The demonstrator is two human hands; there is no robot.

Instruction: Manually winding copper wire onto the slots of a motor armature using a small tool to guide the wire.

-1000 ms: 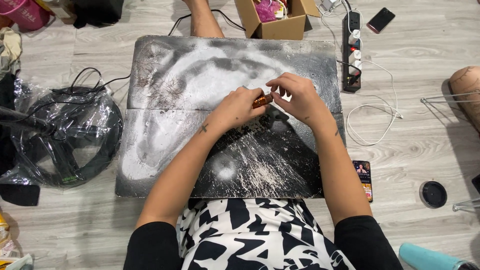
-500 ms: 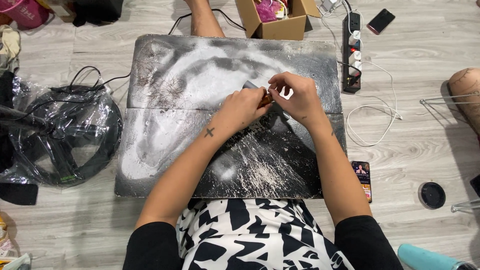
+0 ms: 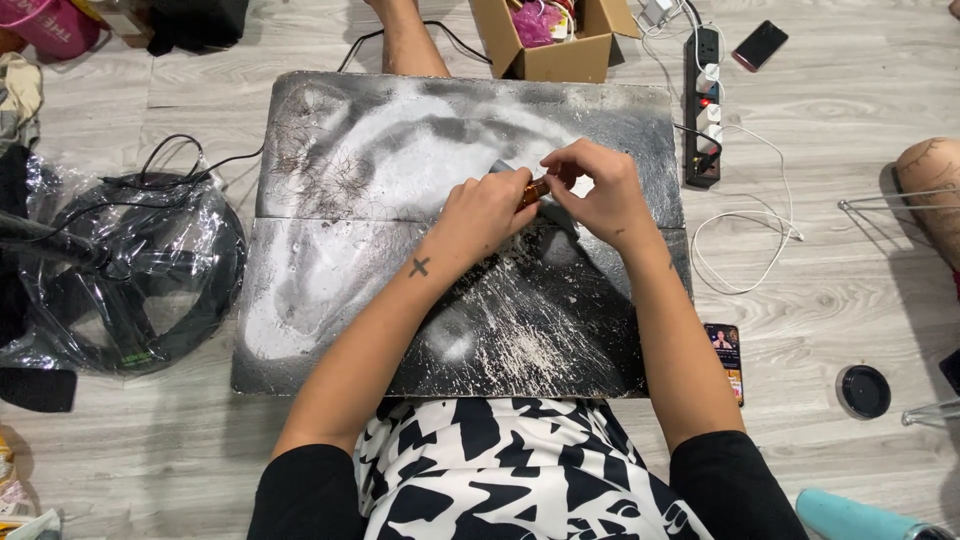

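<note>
Left hand [image 3: 488, 210]: curling its fingers shut around a small orange-brown object [image 3: 533, 189], gripping one end.
Right hand [image 3: 598, 192]: pinching the other end of the object, fingers closed; a grey scrap, possibly cloth, is showing beside the fingertips.
Object position: being held between both hands, just above the upper middle of the board.
Board [image 3: 380, 290]: black, dusted white, lying on the wooden floor.
Surroundings: cardboard box [image 3: 560, 55] sitting past the board's far edge; power strip [image 3: 703, 100] lying to the right; plastic-wrapped fan [image 3: 120, 270] lying to the left.

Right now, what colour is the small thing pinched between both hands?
Amber-brown, a small object held between the left hand and right hand; head view shows it, mostly hidden.
</note>
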